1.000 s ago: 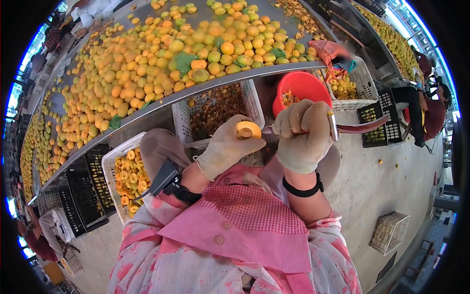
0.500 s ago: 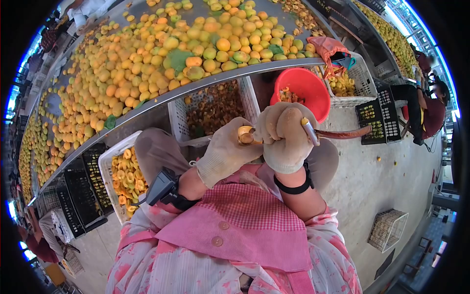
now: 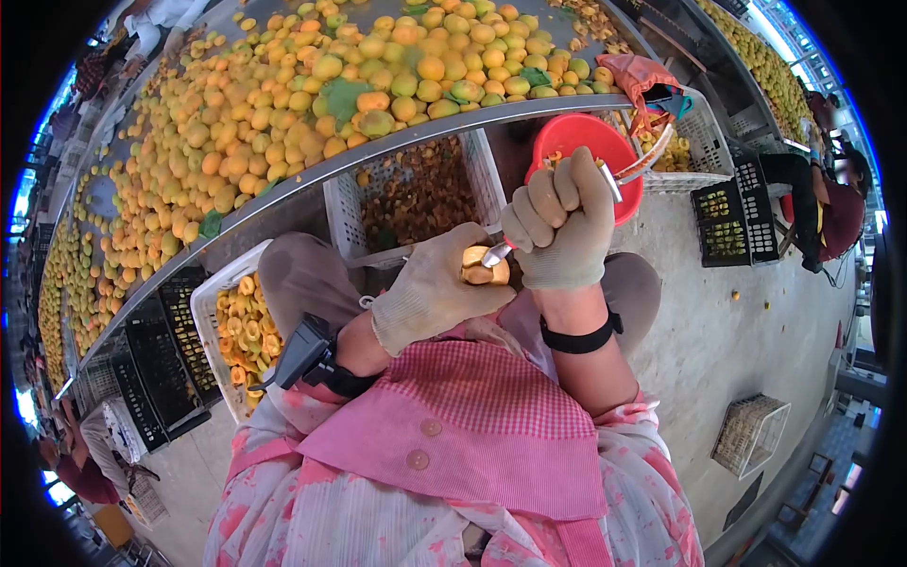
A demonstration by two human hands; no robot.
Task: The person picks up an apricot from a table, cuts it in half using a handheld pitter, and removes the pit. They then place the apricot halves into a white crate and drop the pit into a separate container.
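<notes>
In my gloved left hand [image 3: 430, 293] is a cut apricot [image 3: 472, 257], its flesh opened toward me with the brown pit showing. My right hand [image 3: 565, 222], also gloved, is wrapped in a fist round a pitting tool [image 3: 495, 254] with a silver tip and a bit of red handle. That tip rests at the apricot's opening, beside the pit. Out of the fist's upper side sticks the tool's other metal end, with a curved strip beyond it; the middle is hidden by my fingers. Both hands are held above my lap.
A metal table [image 3: 312, 180] heaped with apricots [image 3: 236, 142] runs across the front. Under its edge stand a crate of brown scraps [image 3: 337, 222] and a red bucket [image 3: 628, 203]. Left of my knee is a white crate of cut apricots [image 3: 248, 331]. A person [image 3: 836, 213] sits far right.
My right fist has turned and risen away from my left hand, bringing the tool's silver tip into view at the apricot. The curved strip has swung upward.
</notes>
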